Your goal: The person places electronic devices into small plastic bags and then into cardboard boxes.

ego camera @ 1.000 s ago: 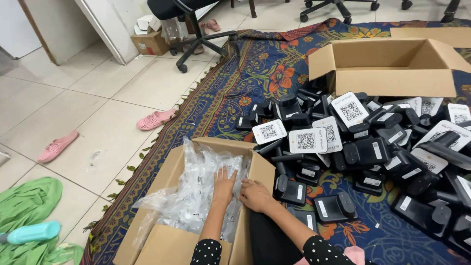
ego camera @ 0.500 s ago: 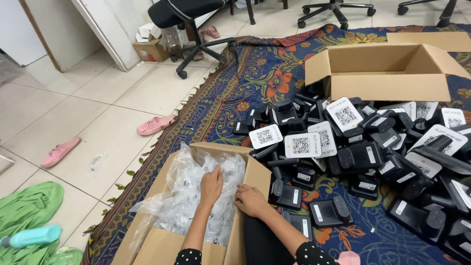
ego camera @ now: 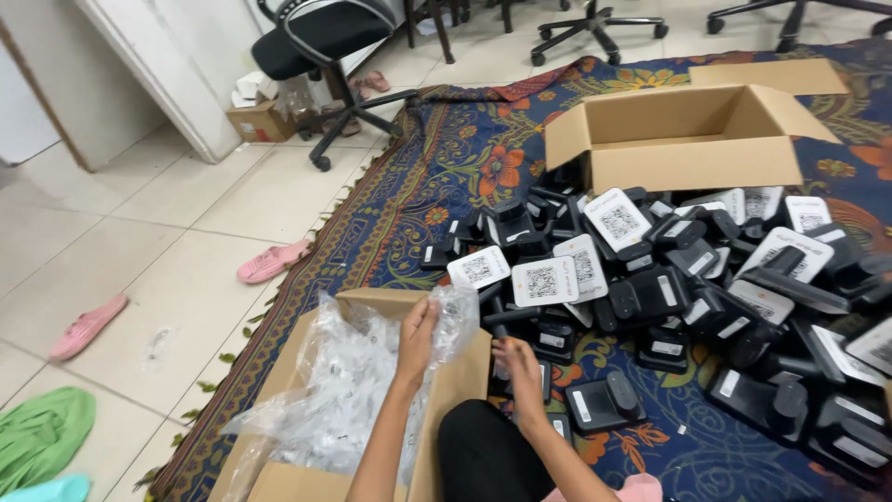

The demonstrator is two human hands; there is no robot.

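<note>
An open cardboard box (ego camera: 372, 302) stands in front of me on the carpet, stuffed with crumpled clear plastic bags (ego camera: 339, 395). My left hand (ego camera: 417, 336) rests on the plastic at the box's right wall, fingers pressed into a bag. My right hand (ego camera: 520, 372) is just outside that wall, low over a black device at the near edge of the pile; whether it grips one I cannot tell. A big heap of black stand-like devices (ego camera: 688, 297) with white square code cards spreads to the right.
A second, empty open cardboard box (ego camera: 688, 139) lies behind the heap. Patterned blue carpet (ego camera: 446, 177) covers the floor here; tiles lie to the left with pink slippers (ego camera: 271, 262), green cloth (ego camera: 42, 437), an office chair (ego camera: 321, 42) and a small carton (ego camera: 260, 119).
My view has shifted closer and rightward. My left hand moved from the middle of the plastic to the box's right wall. My right hand left the box and dropped beside the black devices.
</note>
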